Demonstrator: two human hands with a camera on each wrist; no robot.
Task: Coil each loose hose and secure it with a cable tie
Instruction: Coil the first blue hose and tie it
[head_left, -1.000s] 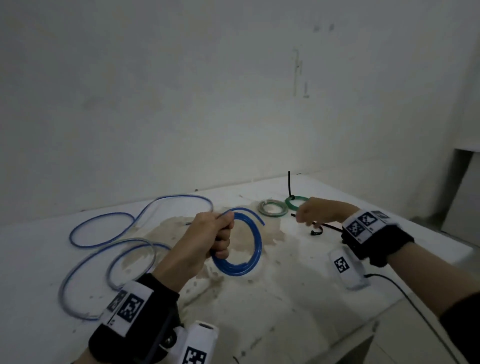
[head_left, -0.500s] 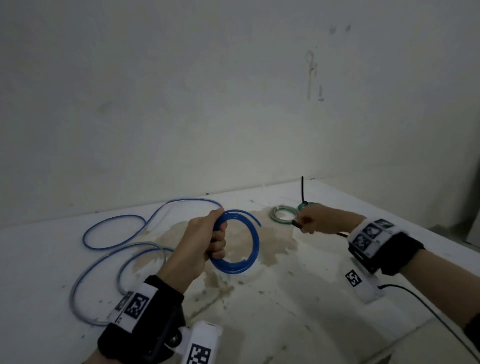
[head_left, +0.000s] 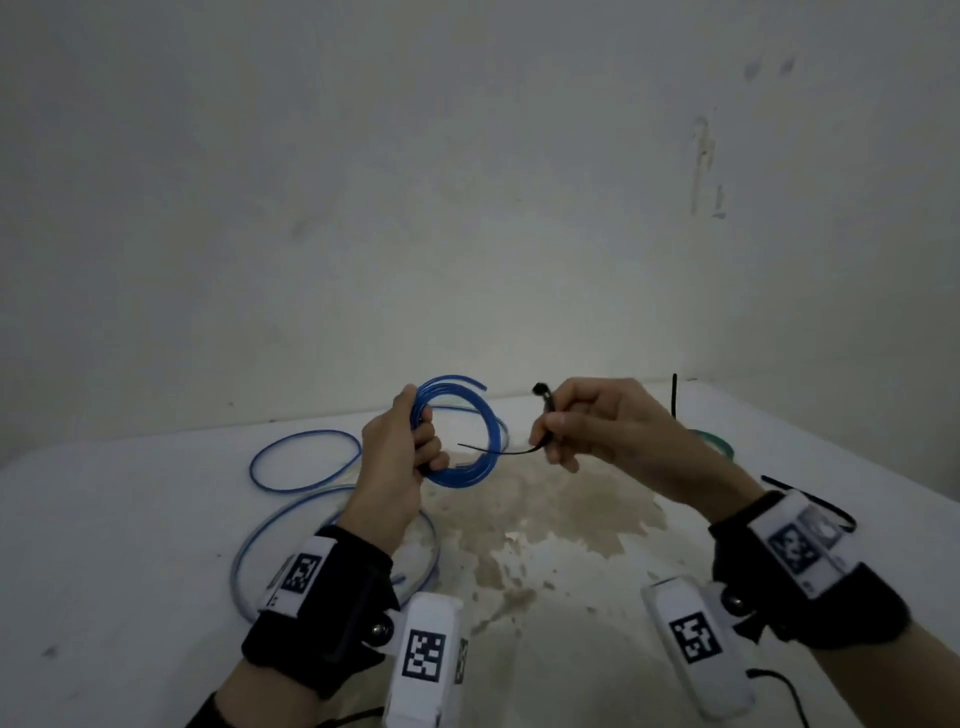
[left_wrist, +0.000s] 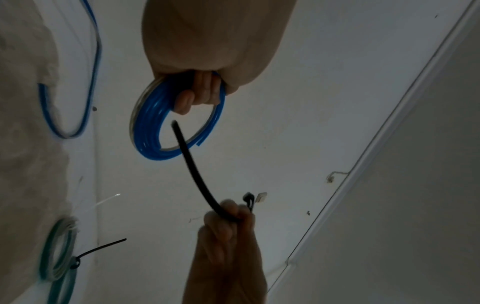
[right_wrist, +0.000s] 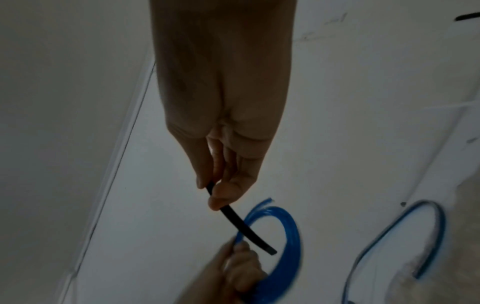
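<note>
2 hands (head_left: 400, 457), 2 coiled hoses (head_left: 467, 426), 2 loose hoses (head_left: 306, 460), 2 cable ties (head_left: 498, 451).

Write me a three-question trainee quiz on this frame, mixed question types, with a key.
1. True or false: the black cable tie is already cinched round the blue coil.
2. Which hand grips the blue coil: A) left hand B) right hand?
3. Fill in: the green coil on the table already carries a black ____.

Key: 1 false, its tip only points into the coil's opening; 2 A; 3 tie.
</note>
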